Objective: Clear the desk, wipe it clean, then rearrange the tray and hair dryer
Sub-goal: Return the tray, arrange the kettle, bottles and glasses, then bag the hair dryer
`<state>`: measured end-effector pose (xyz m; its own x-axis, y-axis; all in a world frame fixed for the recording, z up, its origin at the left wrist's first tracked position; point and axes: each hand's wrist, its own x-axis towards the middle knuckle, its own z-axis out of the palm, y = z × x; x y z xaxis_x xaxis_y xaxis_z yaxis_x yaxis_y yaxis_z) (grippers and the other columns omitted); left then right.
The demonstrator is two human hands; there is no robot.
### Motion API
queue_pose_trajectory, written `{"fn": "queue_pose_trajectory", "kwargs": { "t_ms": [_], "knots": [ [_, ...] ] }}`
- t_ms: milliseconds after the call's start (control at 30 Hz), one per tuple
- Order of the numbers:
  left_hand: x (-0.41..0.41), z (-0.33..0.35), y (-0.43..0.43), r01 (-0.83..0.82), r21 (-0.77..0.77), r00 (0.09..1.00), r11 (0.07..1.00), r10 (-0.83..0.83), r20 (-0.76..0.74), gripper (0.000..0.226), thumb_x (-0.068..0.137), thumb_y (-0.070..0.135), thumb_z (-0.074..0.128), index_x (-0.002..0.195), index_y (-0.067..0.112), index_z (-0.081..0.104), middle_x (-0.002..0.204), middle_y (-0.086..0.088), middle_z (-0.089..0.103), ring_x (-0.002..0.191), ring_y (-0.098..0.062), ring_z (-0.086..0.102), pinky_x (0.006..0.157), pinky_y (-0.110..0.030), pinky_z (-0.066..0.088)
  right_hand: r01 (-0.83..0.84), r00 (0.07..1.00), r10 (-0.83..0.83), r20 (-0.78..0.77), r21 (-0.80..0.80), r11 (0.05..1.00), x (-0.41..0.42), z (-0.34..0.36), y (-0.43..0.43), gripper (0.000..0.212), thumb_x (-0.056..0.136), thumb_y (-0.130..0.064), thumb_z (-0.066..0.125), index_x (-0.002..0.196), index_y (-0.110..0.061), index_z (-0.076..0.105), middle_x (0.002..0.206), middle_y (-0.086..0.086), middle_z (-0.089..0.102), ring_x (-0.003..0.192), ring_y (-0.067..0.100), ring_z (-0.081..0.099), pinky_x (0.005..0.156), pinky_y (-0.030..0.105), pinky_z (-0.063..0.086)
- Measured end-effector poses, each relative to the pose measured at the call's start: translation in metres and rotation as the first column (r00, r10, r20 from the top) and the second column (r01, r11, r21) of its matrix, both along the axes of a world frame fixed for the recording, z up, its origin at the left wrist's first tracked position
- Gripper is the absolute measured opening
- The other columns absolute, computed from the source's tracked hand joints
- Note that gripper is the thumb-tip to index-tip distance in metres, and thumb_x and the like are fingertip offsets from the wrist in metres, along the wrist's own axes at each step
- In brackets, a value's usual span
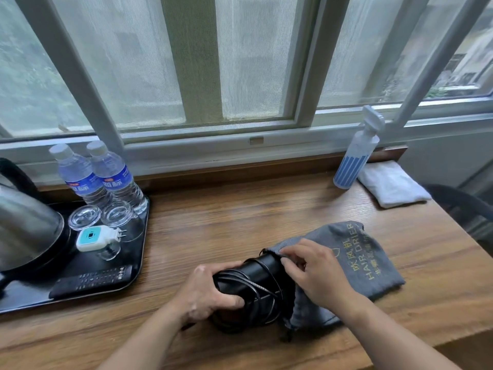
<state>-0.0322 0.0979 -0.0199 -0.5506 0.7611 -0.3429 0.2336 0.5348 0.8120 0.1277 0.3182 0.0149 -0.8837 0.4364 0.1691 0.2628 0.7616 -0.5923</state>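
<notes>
On the wooden desk (226, 214) right in front of me lies the black hair dryer (256, 283), its cord wound round the body, with its far end tucked into the mouth of a grey drawstring bag (368, 265) printed "HAIR DRIER" in yellow. My left hand (205, 295) grips the near end of the dryer, fingers curled over the body and the wrapped cord. My right hand (317, 273) is just beside it, pinching the bag's rim where it meets the dryer, so my two hands are close together on the same bundle. The rest of the bag lies flat on the desk to my right. Well to the left sits the black tray (29, 303), carrying a steel kettle (26, 225), a black remote control (92, 280) along its near edge, clear drinking glasses (84, 217) with a white-and-teal plug adapter (92, 237) among them, and two water bottles (77, 177) standing side by side at the back. At the far right corner, by the window sill, a spray bottle (356, 156) stands upright just beside a folded white cloth (392, 184). A dark chair (458, 201) shows past the desk's right edge.
</notes>
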Motion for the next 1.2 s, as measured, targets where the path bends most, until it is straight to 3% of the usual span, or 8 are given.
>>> {"fn": "queue_pose_trajectory", "kwargs": {
  "t_ms": [167,300,367,433,533,733,1000,1200],
  "knots": [
    [0.001,0.005,0.019,0.015,0.012,1.000,1.000,-0.015,0.014,0.078,0.048,0.043,0.095,0.121,0.049,0.070,0.108,0.015,0.077,0.105,-0.002,0.071,0.099,-0.032,0.057,0.038,0.999,-0.038,0.004,0.042,0.998,-0.004,0.008,0.003,0.007,0.088,-0.027,0.072,0.093,-0.028,0.078,0.075,-0.015,0.062,0.075,0.006,0.059,0.071,0.010,0.039],
    [0.010,0.010,0.037,0.038,0.015,0.999,0.999,-0.038,0.006,0.072,0.054,0.035,0.093,0.122,0.040,0.070,0.105,0.015,0.076,0.098,0.007,0.069,0.094,-0.025,0.057,0.020,1.000,-0.020,0.005,0.048,0.999,-0.008,0.010,-0.006,0.015,0.087,-0.035,0.064,0.090,-0.028,0.077,0.074,-0.015,0.062,0.072,0.005,0.059,0.070,0.025,0.050],
    [0.013,0.010,0.046,0.041,-0.014,0.999,0.999,-0.041,-0.010,0.071,0.051,0.043,0.091,0.118,0.040,0.065,0.105,0.012,0.075,0.097,0.001,0.069,0.090,-0.028,0.058,0.018,1.000,-0.019,0.017,0.052,0.998,-0.012,0.009,-0.010,0.019,0.085,-0.038,0.061,0.088,-0.028,0.076,0.072,-0.015,0.061,0.070,0.005,0.059,0.069,0.027,0.051],
    [0.013,0.008,0.053,0.020,-0.038,1.000,0.999,-0.021,-0.017,0.070,0.047,0.050,0.088,0.109,0.039,0.058,0.101,0.010,0.073,0.093,-0.008,0.069,0.081,-0.034,0.059,0.008,1.000,-0.009,0.014,0.044,0.999,-0.014,0.008,-0.013,0.018,0.084,-0.037,0.062,0.087,-0.028,0.076,0.071,-0.018,0.057,0.067,0.002,0.056,0.069,0.020,0.048],
    [0.013,0.006,0.056,0.003,-0.057,1.000,0.998,-0.003,0.001,0.070,0.049,0.051,0.088,0.107,0.035,0.052,0.099,0.008,0.070,0.090,-0.010,0.065,0.067,-0.027,0.051,-0.004,1.000,0.004,0.019,0.021,1.000,-0.015,0.008,-0.016,0.018,0.084,-0.039,0.062,0.091,-0.030,0.076,0.073,-0.021,0.056,0.069,-0.001,0.054,0.070,0.010,0.039],
    [0.011,-0.009,0.034,-0.049,0.009,0.994,0.999,0.048,0.103,0.071,0.044,0.046,0.095,0.105,0.030,0.062,0.103,0.002,0.073,0.100,-0.015,0.071,0.093,-0.039,0.057,-0.014,0.996,0.008,0.083,0.079,0.997,0.007,0.000,-0.017,0.025,0.075,-0.048,0.061,0.097,-0.036,0.066,0.072,-0.021,0.049,0.066,-0.003,0.046,0.067,0.017,0.041],
    [0.020,-0.011,0.028,-0.094,0.017,0.992,0.995,0.092,0.081,0.062,0.045,0.049,0.092,0.101,0.034,0.072,0.094,0.011,0.079,0.093,-0.009,0.073,0.092,-0.037,0.057,0.014,0.999,-0.020,0.042,0.152,0.988,0.026,-0.007,-0.028,0.012,0.071,-0.042,0.062,0.075,-0.031,0.065,0.059,-0.015,0.054,0.053,0.004,0.055,0.052,0.023,0.050],
    [0.017,-0.009,0.026,-0.238,0.034,0.955,0.971,0.227,0.189,0.054,0.044,0.039,0.096,0.092,0.026,0.077,0.090,-0.001,0.081,0.086,-0.019,0.075,0.088,-0.046,0.059,0.075,0.996,-0.071,-0.058,0.072,0.995,0.018,0.002,-0.032,0.006,0.073,-0.031,0.070,0.075,-0.027,0.074,0.061,-0.017,0.064,0.059,0.001,0.060,0.061,0.013,0.047]
  ]
}}
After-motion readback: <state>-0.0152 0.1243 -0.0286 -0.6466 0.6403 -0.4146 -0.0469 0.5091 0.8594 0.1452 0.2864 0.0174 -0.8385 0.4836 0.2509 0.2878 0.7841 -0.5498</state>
